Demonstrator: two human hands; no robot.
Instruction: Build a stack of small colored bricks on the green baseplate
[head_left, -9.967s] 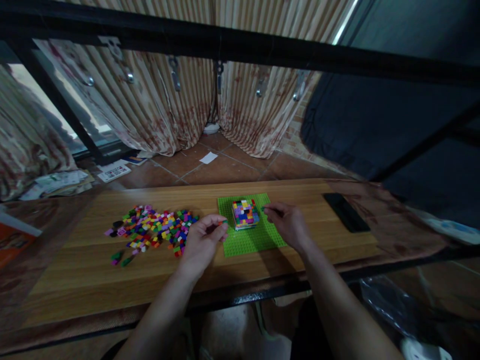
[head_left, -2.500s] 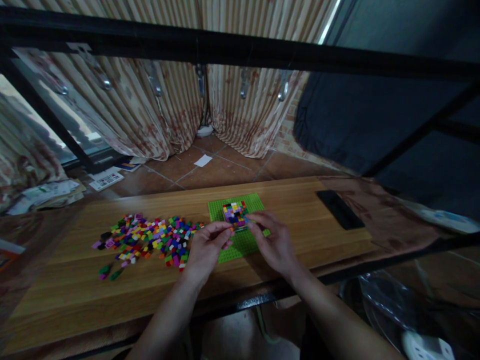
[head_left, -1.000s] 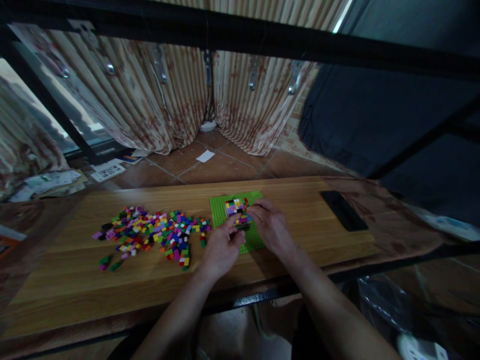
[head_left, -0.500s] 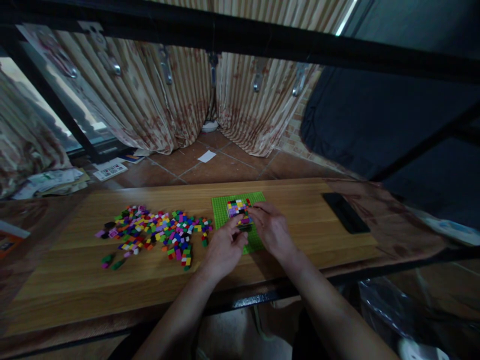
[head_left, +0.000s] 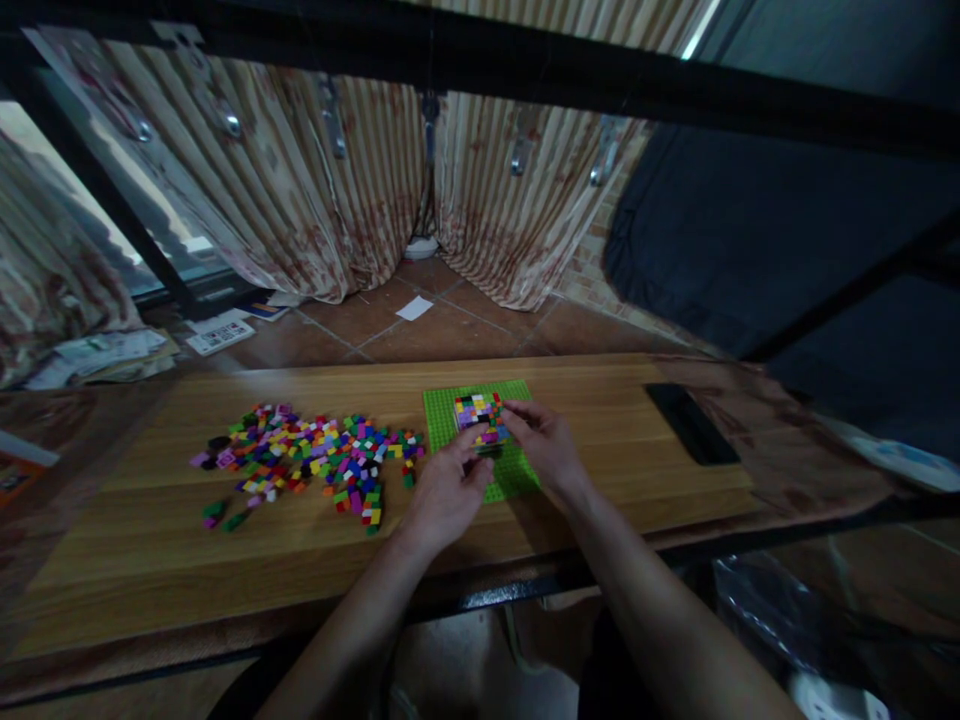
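Observation:
A small block of many-coloured toy bricks is over the green studded baseplate, with a dark gap showing below its near edge. My left hand grips the block's near left side, index finger on top and thumb lower down. At the right edge of the block, my right hand has its thumb and fingertips closed on it, beside red, orange and green bricks. Whether a single loose brick is between those fingertips is too small to tell. My fingers cover part of the block's near side.
A wide pile of loose toy bricks spreads over the wooden table left of the baseplate. A black phone-like slab lies at the right. A dark metal bar crosses above, in front of striped curtains.
My right hand's fingers have shifted slightly and bunch less over the block, so more of its right side shows. My left hand stays nearly the same. The view has tilted a little.

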